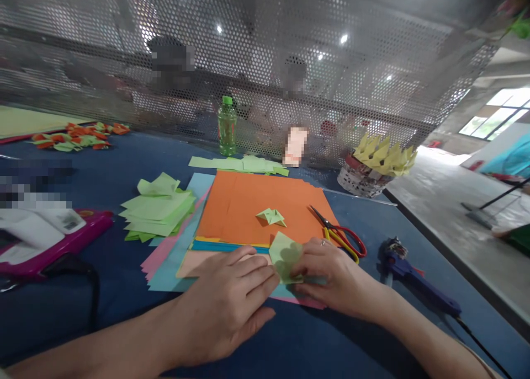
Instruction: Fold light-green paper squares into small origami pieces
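Observation:
A piece of light green paper [285,256], partly folded, stands over the front of a stack of coloured sheets. My right hand [331,277] pinches its right edge between thumb and fingers. From the left, my left hand [232,299] lies flat with its fingers stretched out, fingertips at the paper's lower left edge. Just behind, a small folded green paper piece [272,217] sits on the orange sheets [248,202]. Scissors [337,233] with red and yellow handles rest on the stack's right side, blades pointing away from me.
Green paper squares [159,211] are piled left of the stack. Green strips [240,164] and a green bottle [227,128] are behind it, before a perforated metal screen [256,53]. A blue glue gun [418,285] and a paper-filled basket [364,172] are right; a magenta device [53,246] is left.

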`<action>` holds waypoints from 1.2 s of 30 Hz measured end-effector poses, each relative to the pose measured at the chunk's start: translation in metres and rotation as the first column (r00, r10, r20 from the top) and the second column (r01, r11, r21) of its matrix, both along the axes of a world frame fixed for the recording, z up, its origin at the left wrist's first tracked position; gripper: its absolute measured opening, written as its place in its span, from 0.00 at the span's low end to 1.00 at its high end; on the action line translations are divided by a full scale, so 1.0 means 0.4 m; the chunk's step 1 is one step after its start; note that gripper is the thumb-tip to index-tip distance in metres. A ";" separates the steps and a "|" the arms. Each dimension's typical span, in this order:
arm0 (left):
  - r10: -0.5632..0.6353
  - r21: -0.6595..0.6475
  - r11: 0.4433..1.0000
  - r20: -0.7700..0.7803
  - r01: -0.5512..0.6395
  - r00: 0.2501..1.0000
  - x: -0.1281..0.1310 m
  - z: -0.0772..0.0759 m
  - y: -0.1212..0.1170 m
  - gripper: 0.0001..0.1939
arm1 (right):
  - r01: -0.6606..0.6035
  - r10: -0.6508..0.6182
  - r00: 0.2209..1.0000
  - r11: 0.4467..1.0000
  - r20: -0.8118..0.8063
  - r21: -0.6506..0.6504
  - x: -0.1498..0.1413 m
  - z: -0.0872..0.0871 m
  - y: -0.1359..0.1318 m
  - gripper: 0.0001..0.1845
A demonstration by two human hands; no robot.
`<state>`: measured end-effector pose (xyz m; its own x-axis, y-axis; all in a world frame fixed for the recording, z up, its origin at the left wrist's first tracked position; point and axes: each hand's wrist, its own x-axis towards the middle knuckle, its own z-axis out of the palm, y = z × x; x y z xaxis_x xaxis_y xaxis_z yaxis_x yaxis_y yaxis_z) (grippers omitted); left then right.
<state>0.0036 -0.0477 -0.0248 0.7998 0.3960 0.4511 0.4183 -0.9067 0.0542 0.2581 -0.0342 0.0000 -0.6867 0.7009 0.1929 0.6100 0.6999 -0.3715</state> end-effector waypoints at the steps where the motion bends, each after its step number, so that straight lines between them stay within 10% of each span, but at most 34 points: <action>1: 0.005 -0.007 1.000 -0.003 -0.005 1.000 0.000 0.000 0.001 0.17 | 0.006 -0.007 1.000 0.999 -0.015 -0.049 0.006 0.001 0.005 0.04; 10: 0.005 -0.177 0.984 -0.096 -0.022 0.995 -0.004 0.005 0.007 0.18 | 0.077 -0.105 0.989 0.965 -0.101 -0.249 0.019 -0.017 0.024 0.06; 36: 0.013 -0.204 0.978 -0.105 -0.035 0.994 0.003 0.009 0.010 0.21 | 0.397 -0.411 0.906 0.908 -0.101 -0.137 0.004 -0.062 0.022 0.14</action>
<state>0.0049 -0.0436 -0.0213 0.8267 0.4914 0.2741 0.4529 -0.8702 0.1940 0.2597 -0.0252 -0.0248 -0.3154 0.9347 0.1638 0.7755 0.3533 -0.5233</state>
